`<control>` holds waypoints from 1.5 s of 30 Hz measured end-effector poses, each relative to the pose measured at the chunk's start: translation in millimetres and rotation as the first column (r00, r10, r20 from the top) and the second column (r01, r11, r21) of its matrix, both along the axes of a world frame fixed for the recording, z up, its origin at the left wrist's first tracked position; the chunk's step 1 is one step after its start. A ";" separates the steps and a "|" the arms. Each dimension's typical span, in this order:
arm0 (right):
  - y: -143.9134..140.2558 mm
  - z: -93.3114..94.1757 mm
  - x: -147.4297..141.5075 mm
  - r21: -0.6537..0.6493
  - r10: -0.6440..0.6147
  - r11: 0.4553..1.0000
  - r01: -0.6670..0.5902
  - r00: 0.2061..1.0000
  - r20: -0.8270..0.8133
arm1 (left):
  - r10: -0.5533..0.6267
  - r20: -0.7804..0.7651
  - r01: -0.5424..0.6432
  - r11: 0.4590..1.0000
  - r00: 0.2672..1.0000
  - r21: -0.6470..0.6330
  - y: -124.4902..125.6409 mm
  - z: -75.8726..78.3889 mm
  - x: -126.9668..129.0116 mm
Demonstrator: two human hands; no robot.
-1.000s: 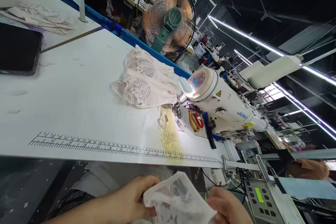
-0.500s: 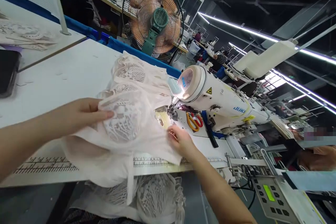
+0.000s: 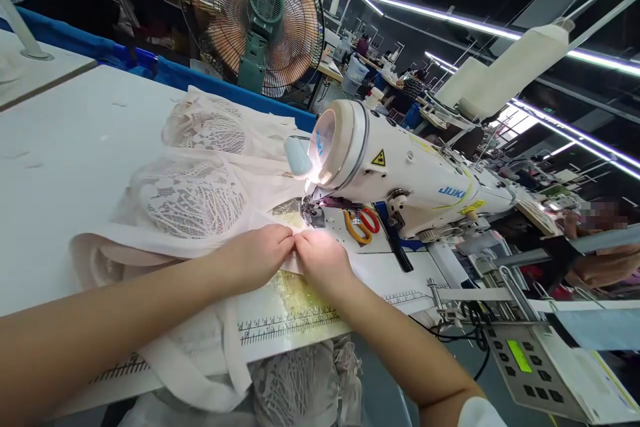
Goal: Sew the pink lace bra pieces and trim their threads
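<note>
My left hand (image 3: pixel 263 255) and my right hand (image 3: pixel 323 260) meet side by side just in front of the needle area of a white sewing machine (image 3: pixel 390 160). Both are closed, pinching the edge of a pale pink lace bra (image 3: pixel 195 200) between their fingertips. Its lace cups spread out to the left over the white table, and a strap hangs over the front edge. The small piece of fabric between my fingers is mostly hidden. The machine's lamp lights the presser foot (image 3: pixel 311 210) just beyond my fingers.
Scissors with orange and red handles (image 3: pixel 359 227) lie right of the needle. A printed ruler (image 3: pixel 290 323) runs along the table's front edge, with more lace pieces (image 3: pixel 300 383) below it. A big fan (image 3: pixel 260 20) stands behind. At right are a control panel (image 3: pixel 530 360) and a person.
My left hand has moved right from the lace cup to meet my right hand near the needle. The bra has shifted left and flattened. The view has turned slightly.
</note>
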State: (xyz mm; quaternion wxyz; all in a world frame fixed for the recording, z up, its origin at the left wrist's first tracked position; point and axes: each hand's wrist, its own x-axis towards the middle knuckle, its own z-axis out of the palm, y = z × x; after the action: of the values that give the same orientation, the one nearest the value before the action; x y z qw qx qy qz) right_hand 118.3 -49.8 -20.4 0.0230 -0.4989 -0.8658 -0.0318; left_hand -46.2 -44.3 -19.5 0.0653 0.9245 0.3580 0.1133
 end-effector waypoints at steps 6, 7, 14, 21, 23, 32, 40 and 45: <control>-36.2 -14.5 34.3 0.171 0.254 0.960 -0.222 0.947 -0.196 | -0.013 -0.209 0.063 0.970 0.978 0.235 9.6 -4.8 -3.8; -40.9 -15.1 38.2 0.179 0.266 0.957 -0.229 0.938 -0.221 | 0.021 -0.221 0.031 0.972 0.975 0.231 10.1 -2.5 -1.8; -58.4 -8.5 47.3 0.162 0.243 0.965 -0.206 0.932 -0.268 | 0.154 -0.280 -0.092 0.970 0.948 0.225 13.8 3.9 11.9; -53.6 -11.3 47.4 0.148 0.280 0.959 -0.242 0.892 -0.356 | 0.109 -0.228 -0.044 0.962 0.968 0.271 23.2 -6.8 4.9; -50.7 -10.2 47.3 0.122 0.297 0.955 -0.271 0.880 -0.370 | 0.086 -0.201 -0.021 0.953 0.976 0.302 27.0 -10.6 2.5; -54.4 -2.2 45.9 0.022 0.305 0.947 -0.321 0.871 -0.385 | 0.063 -0.173 -0.019 0.970 0.983 0.244 34.7 -8.6 1.1; -55.3 -9.2 41.7 0.033 0.282 0.957 -0.289 0.894 -0.350 | 0.132 -0.306 -0.112 0.990 0.943 0.082 38.8 11.3 17.6; -53.7 -7.8 40.2 0.027 0.281 0.957 -0.290 0.891 -0.357 | 0.127 -0.252 -0.105 0.989 0.959 0.101 38.2 7.0 15.8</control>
State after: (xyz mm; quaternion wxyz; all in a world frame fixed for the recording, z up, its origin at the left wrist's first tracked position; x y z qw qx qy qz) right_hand 158.5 -103.5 -28.2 0.1773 -0.3640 -0.9113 0.0747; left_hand -30.4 -6.1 -12.5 -0.0285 0.9108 0.4117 0.0113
